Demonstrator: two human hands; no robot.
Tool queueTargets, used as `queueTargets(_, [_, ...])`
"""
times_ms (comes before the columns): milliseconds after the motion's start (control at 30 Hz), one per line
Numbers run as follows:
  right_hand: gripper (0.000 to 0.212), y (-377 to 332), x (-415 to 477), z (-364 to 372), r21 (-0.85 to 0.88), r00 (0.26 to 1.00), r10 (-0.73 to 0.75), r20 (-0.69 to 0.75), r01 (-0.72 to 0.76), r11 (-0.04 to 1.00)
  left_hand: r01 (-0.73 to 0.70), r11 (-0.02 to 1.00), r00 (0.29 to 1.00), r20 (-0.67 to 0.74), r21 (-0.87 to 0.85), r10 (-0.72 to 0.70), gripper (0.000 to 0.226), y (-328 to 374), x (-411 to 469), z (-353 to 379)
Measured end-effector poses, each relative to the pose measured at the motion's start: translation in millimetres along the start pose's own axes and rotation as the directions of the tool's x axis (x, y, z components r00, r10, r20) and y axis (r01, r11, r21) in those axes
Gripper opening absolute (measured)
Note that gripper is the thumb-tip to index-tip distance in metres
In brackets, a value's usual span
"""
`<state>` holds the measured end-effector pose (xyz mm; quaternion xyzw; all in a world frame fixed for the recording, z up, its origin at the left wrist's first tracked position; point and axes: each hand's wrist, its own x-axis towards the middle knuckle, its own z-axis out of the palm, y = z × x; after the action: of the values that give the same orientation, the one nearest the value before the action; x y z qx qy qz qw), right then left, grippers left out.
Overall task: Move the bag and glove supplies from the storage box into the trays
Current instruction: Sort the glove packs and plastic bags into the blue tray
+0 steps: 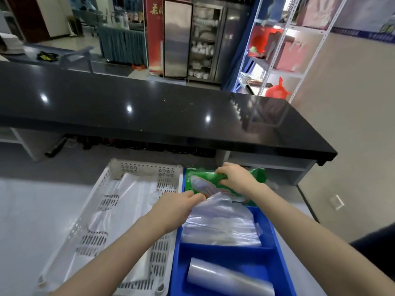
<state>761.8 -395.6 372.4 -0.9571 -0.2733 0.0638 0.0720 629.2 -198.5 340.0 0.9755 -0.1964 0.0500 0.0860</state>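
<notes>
Both hands, left hand (177,207) and right hand (235,178), pinch the green glove pack (203,182) with their fingers, steadying it over the blue tray (267,223).

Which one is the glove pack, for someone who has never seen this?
Find the blue plastic divided tray right of the white perforated basket. At its far end, both hands hold a green printed plastic packet. Everything else nearby is clear plastic film; it alone is green.

A green glove packet (199,180) lies tilted across the far end of the blue divided tray (269,227), above a stack of clear bags (220,225) and a clear roll (226,278), beside the white perforated basket (136,167) lined with clear plastic.
</notes>
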Motion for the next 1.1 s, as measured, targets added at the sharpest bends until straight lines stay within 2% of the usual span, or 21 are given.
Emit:
queueTargets(133, [0.039,-3,16,15,0.045,0.998,-0.020,-0.056,0.023,0.999,0.025,1.000,1.000,0.009,0.000,-0.025,0.047,1,4,3])
queueTargets(267, [0.051,13,20,26,0.142,1.000,0.024,0.019,-0.027,0.990,0.048,0.999,0.999,0.025,0.006,-0.048,0.048,2,9,7])
queueTargets(367, [0.058,26,16,20,0.118,0.998,0.007,-0.066,0.000,0.993,0.047,0.999,0.999,0.025,0.008,-0.047,0.050,3,17,9])
queueTargets(467, [0.034,36,7,-1,0.279,0.982,0.024,-0.188,0.030,0.960,0.036,0.999,0.999,0.005,0.026,-0.036,0.053,7,32,13])
queueTargets(533, [0.022,41,-4,-17,0.426,0.989,0.029,-0.144,0.035,0.904,0.040,0.998,0.999,-0.012,0.040,-0.039,0.050,10,46,17])
queueTargets(600, [0.028,42,-19,-24,0.476,0.999,-0.038,-0.010,0.039,0.879,0.058,0.998,0.997,-0.043,0.034,-0.057,0.047,14,64,23])
queueTargets(667, [0.047,44,-33,-18,0.353,0.993,-0.099,0.065,0.070,0.933,0.078,0.997,0.996,-0.047,0.017,-0.077,0.048,19,84,31])
queueTargets(767, [0.065,51,-40,8,0.103,0.993,-0.114,-0.026,0.116,0.988,0.083,0.994,0.995,-0.050,-0.064,-0.086,0.046,25,109,46])
queueTargets(833, [0.060,54,-40,27,-0.045,0.993,-0.085,-0.079,0.082,0.996,0.077,0.987,0.995,-0.050,-0.143,-0.084,0.039,27,118,55])
queueTargets(900, [0.046,58,-37,42,-0.163,0.994,-0.078,-0.073,0.065,0.984,0.048,0.973,0.997,-0.056,-0.227,-0.062,0.027,24,122,62])
queueTargets(1000, [0.032,66,-30,53,-0.139,0.999,-0.039,-0.029,0.035,0.990,-0.014,0.963,0.999,-0.053,-0.269,0.000,0.022,14,118,68])
queueTargets(1100, [0.026,70,-24,55,-0.107,0.998,-0.036,0.055,0.042,0.993,-0.029,0.965,0.998,-0.058,-0.261,0.015,0.035,3,103,71])
